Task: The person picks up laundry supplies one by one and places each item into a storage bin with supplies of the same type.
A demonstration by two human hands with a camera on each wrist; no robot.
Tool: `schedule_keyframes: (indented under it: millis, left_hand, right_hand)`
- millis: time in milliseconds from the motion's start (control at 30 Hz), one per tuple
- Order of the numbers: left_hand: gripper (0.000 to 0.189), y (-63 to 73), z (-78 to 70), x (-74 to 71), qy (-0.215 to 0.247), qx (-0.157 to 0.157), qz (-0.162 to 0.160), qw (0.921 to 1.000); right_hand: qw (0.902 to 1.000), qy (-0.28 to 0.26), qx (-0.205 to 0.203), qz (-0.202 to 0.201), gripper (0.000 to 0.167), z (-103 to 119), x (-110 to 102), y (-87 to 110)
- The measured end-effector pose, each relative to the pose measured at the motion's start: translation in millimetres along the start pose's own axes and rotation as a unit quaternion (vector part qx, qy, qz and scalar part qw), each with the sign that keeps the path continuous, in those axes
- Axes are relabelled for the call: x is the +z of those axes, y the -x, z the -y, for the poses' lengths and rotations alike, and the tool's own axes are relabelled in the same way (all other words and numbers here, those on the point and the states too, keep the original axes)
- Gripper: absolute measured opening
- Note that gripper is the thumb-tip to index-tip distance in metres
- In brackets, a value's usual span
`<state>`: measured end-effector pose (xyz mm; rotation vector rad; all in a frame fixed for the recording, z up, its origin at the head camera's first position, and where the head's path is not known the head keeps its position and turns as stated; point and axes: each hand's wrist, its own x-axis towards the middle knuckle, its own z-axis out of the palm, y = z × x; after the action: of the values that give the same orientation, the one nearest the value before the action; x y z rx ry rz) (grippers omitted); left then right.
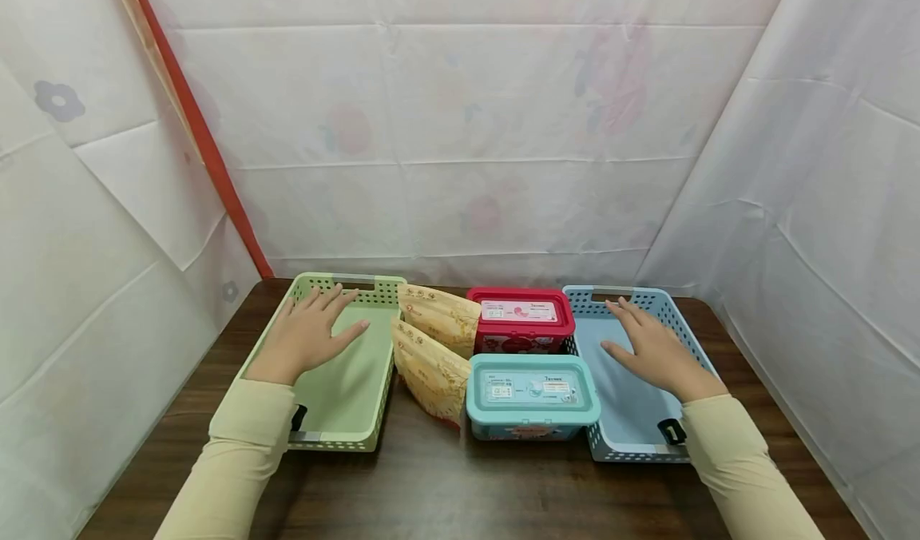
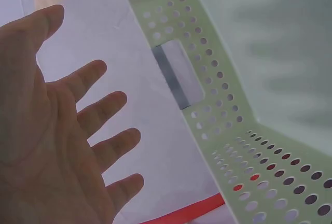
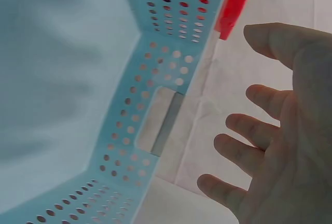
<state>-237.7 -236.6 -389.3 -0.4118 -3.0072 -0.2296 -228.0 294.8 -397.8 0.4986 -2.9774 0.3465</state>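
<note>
My left hand (image 1: 305, 338) hovers over the green perforated basket (image 1: 374, 436), fingers spread and holding nothing. Over the blue perforated basket (image 1: 600, 436) is my right hand (image 1: 657, 352), its fingers also spread with nothing in them. In the left wrist view, the palm of the left hand (image 2: 46, 136) faces the camera beside the green basket's handle slot. The right wrist view has the right hand (image 3: 290, 136) next to the blue basket's handle end (image 3: 140, 110). Neither hand visibly touches a basket.
Between the baskets stand two yellow pouches (image 1: 431, 372), a red lidded tub (image 1: 521, 316) and a teal lidded tub (image 1: 532, 392) in front of it. All rest on a dark wooden table (image 1: 431, 492). White sheeting (image 1: 460, 125) hangs behind and at both sides.
</note>
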Motion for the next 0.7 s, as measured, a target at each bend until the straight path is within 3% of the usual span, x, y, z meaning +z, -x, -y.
schedule_keyframes:
  millis: [500, 700]
  left_hand:
    - [0.075, -0.7, -6.0, -12.8, -0.012, 0.024, -0.021, 0.9994]
    - [0.064, -2.4, -5.9, -14.6, -0.01, 0.06, -0.047, 0.997]
  right_hand:
    - [0.9994, 0.008, -0.034, -0.002, 0.068, 11.8, -15.9, 3.2]
    - [0.9974, -0.049, -0.047, 0.023, 0.062, 19.3, -17.5, 1.7]
